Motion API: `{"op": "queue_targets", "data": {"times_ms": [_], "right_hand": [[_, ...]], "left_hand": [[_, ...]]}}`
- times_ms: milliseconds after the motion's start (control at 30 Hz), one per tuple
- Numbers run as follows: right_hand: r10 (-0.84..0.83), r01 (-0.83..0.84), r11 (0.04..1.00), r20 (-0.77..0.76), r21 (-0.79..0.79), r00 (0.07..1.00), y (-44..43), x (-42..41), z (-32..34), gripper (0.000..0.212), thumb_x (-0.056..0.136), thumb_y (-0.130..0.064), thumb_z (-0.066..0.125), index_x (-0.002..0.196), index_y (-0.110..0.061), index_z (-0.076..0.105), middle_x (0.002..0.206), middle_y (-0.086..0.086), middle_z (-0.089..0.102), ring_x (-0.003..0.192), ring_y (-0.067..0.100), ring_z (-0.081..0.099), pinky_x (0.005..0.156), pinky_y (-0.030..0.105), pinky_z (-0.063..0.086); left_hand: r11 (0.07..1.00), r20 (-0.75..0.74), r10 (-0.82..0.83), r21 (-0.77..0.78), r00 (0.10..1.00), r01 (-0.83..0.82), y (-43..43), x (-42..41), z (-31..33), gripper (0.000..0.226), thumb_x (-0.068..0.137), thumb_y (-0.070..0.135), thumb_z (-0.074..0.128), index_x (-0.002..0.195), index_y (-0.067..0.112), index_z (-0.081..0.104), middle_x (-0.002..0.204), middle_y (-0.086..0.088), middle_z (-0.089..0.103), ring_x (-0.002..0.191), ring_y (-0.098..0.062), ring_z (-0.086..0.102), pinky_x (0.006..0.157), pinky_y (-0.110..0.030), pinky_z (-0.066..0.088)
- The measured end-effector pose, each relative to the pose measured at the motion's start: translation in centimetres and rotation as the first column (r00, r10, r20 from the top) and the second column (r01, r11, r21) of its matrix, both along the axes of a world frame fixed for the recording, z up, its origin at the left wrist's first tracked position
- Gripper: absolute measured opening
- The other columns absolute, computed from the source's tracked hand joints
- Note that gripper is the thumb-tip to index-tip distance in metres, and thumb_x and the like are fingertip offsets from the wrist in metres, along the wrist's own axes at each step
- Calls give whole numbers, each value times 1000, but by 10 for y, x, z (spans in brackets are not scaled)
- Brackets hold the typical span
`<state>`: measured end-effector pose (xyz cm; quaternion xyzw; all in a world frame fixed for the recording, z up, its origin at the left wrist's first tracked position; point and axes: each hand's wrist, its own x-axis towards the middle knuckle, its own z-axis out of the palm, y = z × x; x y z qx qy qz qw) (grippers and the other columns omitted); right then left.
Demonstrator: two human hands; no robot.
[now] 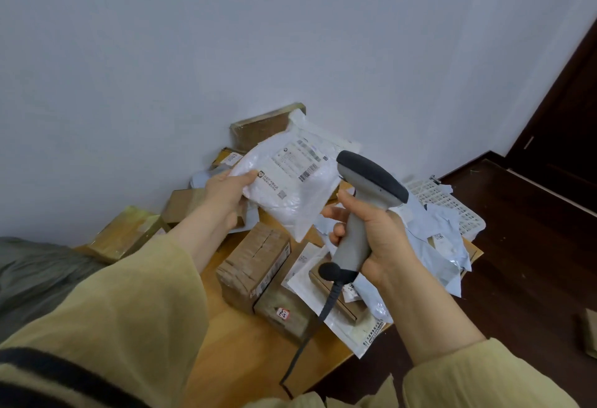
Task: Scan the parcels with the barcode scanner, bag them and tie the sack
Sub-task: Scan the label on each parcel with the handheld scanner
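Observation:
My left hand (pixel 226 192) holds a white plastic mailer parcel (pixel 290 181) up above the table, label side toward me, with a barcode on its right part. My right hand (pixel 371 230) grips the grey handle of the barcode scanner (pixel 365 201), whose dark head points at the parcel from its right, a few centimetres away. The scanner's black coiled cable (pixel 323 317) hangs down over the table edge. A grey sack (pixel 35 268) lies at the far left, partly hidden by my left sleeve.
The wooden table (pixel 239 343) carries several taped cardboard boxes (pixel 255 265) and white and grey mailers (pixel 433 246), piled against the wall. A white plastic basket (pixel 452 210) sits at the table's right end. Dark floor and a dark door lie to the right.

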<state>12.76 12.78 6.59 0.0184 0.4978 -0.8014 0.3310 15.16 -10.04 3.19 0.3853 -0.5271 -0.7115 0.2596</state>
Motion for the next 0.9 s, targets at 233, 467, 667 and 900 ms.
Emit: {"op": "queue_targets", "data": {"times_ms": [233,467,667,900], "right_hand": [[-220,269,933,-214,239,952,39,-20,-22,14,79,-17,75,87,-17,65,85,3,68,79,16,63,65,31,53],[-258,256,913,-39,316,965,53,-27,-56,32,80,-15,75,108,-6,63,97,7,64,96,26,61,59,33,53],[-193,220,922,-116,320,974,48,-23,-47,21,81,-18,74,99,-12,64,91,7,65,85,23,64,57,32,53],[34,-38,994,37,98,999,19,-23,-1,45,74,-19,75,113,-1,61,108,21,64,76,31,72,56,31,59]], "left_hand": [[962,162,-238,173,958,210,53,-23,-33,42,79,6,73,116,1,53,101,-10,66,86,-21,63,72,-33,53],[893,311,-450,144,837,427,87,-21,-69,42,76,-6,71,117,2,62,108,-15,68,95,-28,65,82,-38,54],[859,436,-458,-10,775,512,80,-26,-62,61,76,16,78,131,8,53,128,-4,56,115,-22,54,89,-27,41],[859,511,-333,-182,792,479,40,-58,-50,34,87,23,66,119,12,62,121,-3,57,113,-21,51,88,-32,42]]}}
